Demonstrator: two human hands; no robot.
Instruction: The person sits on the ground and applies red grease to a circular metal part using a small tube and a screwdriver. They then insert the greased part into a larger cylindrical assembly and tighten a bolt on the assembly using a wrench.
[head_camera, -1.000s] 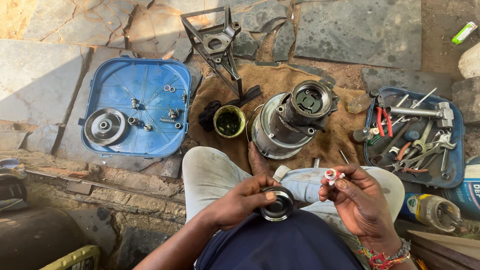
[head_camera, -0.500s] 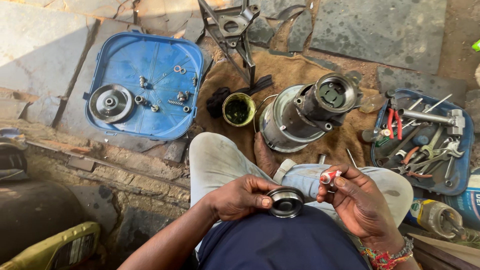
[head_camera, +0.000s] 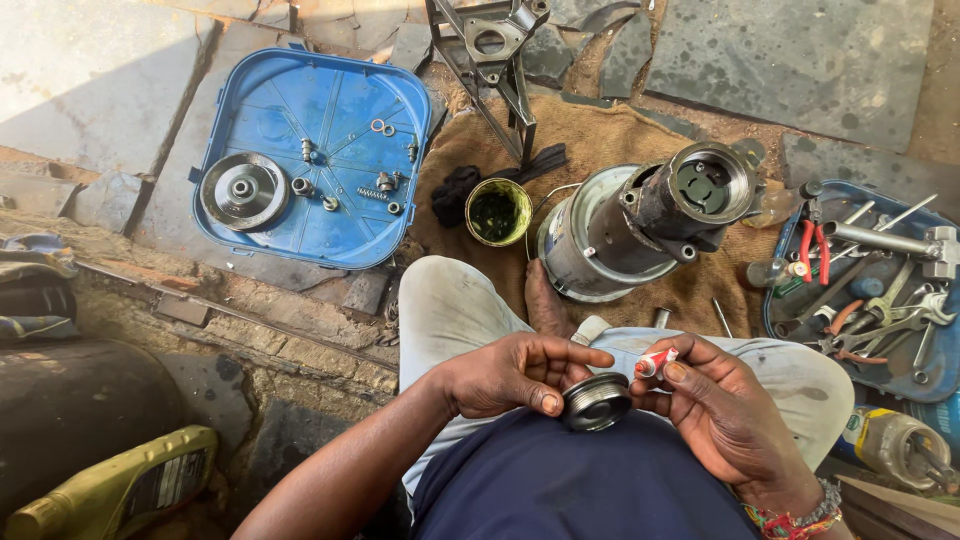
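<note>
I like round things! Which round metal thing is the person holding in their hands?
The small ribbed metal ring, pinched in the left hand beside the right hand. The pulley wheel lies in the blue tray; the big cylinder lies on the burlap.

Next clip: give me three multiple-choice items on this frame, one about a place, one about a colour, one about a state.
1. Where does the metal pulley wheel lie?
A. In the blue lid tray
B. On the burlap cloth
C. In the tool tray

2. What colour are the plier handles in the tool tray?
A. Green
B. Red
C. Black

3. What is the left hand doing?
A. Resting empty on a knee
B. Gripping a wrench
C. Holding a round metal part

Answers: 1 A, the wheel sits at the lid's left side among small screws. 2 B, red handles show at the tray's top. 3 C, its fingers clasp the part beside the right hand, which pinches a small tube.
</note>
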